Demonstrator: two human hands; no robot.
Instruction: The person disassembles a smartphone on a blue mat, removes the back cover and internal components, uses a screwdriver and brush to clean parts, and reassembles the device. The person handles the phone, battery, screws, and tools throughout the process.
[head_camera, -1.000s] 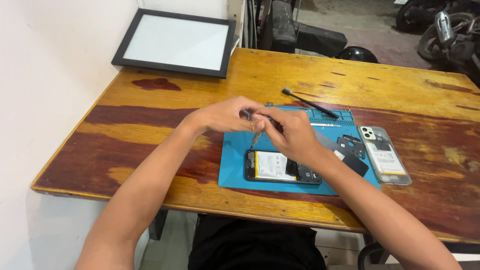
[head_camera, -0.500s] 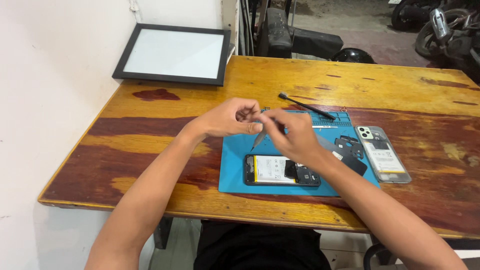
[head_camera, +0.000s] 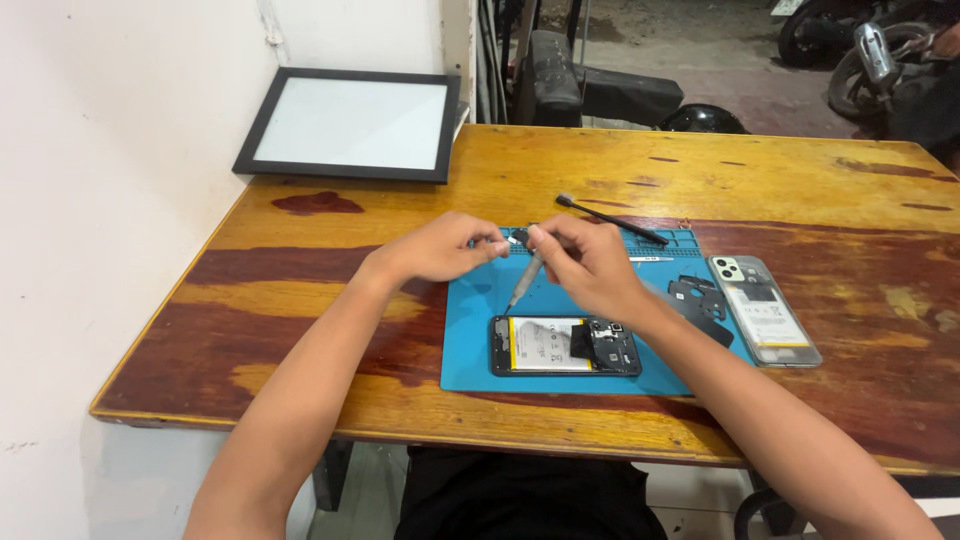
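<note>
Grey and slim, one screwdriver (head_camera: 524, 280) is pinched at its top by the right hand (head_camera: 590, 265); the left hand (head_camera: 440, 248) closes its fingertips on the same end. Its tip points down to the blue mat (head_camera: 470, 340). Just below the hands lies one opened phone (head_camera: 565, 345); right of them, one clear back cover (head_camera: 765, 310). Around the mat the wooden table (head_camera: 300, 330) leaves wide room to every edge.
</note>
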